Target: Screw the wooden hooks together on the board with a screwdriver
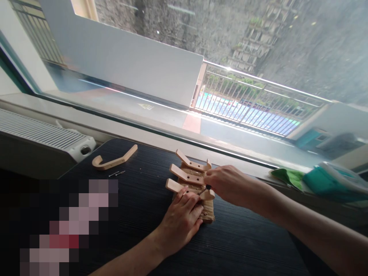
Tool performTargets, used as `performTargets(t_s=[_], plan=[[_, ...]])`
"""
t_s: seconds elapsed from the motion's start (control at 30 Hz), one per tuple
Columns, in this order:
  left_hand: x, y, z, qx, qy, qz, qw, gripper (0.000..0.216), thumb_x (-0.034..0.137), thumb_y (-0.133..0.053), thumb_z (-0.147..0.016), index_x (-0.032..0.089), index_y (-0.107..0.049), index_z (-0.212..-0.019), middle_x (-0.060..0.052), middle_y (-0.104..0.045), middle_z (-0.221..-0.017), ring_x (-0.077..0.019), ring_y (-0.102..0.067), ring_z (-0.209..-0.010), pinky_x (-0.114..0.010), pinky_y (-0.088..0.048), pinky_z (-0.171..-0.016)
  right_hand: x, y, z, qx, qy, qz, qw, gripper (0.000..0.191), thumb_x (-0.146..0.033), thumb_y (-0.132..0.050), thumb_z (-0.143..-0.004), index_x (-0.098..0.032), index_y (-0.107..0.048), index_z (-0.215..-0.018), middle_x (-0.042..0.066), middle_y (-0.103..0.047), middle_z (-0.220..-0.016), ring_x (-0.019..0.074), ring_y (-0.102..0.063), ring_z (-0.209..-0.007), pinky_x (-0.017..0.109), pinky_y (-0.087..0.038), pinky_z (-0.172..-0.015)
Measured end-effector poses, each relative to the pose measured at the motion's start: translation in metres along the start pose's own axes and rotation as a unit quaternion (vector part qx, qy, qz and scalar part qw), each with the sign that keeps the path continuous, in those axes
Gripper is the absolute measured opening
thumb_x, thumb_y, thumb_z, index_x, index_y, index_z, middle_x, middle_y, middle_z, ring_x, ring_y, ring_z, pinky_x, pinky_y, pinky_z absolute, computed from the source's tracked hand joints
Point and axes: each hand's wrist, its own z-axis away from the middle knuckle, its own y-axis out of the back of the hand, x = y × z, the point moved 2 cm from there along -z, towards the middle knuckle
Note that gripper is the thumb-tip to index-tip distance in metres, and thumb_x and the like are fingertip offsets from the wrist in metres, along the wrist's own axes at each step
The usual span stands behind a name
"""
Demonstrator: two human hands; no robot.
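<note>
A wooden rack (209, 214) with three hook-shaped pegs (186, 176) lies on the dark table (132, 214) by the window. My left hand (180, 220) rests flat on the rack's near end, fingers together, pressing it down. My right hand (227, 183) is closed in a pinch on a small dark-handled tool (206, 188), whose tip points down at the nearest peg. What the tip touches is hidden by my fingers.
A loose wooden hook (114, 161) lies at the back left of the table, with two small screws (117, 173) beside it. A white radiator (43, 136) stands at the left. Green and teal bags (319, 180) sit on the sill at right.
</note>
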Motion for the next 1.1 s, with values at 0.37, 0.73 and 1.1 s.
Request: performTargets(t_s=[0.37, 0.73, 1.1], plan=[[-0.001, 0.000, 0.001, 0.005, -0.007, 0.003, 1.000, 0.027, 0.021, -0.056, -0.085, 0.018, -0.058, -0.112, -0.006, -0.058, -0.114, -0.0216, -0.052, -0.114, -0.051, -0.032, -0.114, 0.000, 0.002, 0.002, -0.038, -0.056, 0.024, 0.997, 0.017, -0.011, -0.052, -0.085, -0.018, -0.068, -0.087, 0.005, -0.071, -0.088, 0.0179, -0.066, -0.079, 0.026, -0.031, -0.056], [0.001, 0.002, -0.001, 0.004, 0.000, 0.002, 1.000, 0.026, 0.020, -0.057, -0.084, 0.020, -0.058, -0.110, -0.006, -0.059, -0.112, -0.0224, -0.054, -0.112, -0.052, -0.034, -0.112, 0.003, -0.001, 0.003, -0.017, -0.005, 0.011, 1.000, 0.021, -0.005, -0.051, -0.083, -0.016, -0.068, -0.088, 0.006, -0.071, -0.084, 0.0155, -0.064, -0.077, 0.026, -0.033, -0.059], [0.001, 0.002, -0.002, 0.027, -0.017, -0.003, 0.999, 0.024, 0.018, -0.058, -0.083, 0.019, -0.061, -0.107, -0.006, -0.060, -0.110, -0.0208, -0.055, -0.111, -0.049, -0.037, -0.112, -0.002, 0.003, 0.007, -0.056, -0.060, 0.034, 0.996, 0.018, -0.015, -0.051, -0.088, -0.016, -0.068, -0.082, 0.006, -0.071, -0.084, 0.0184, -0.066, -0.078, 0.026, -0.032, -0.056]])
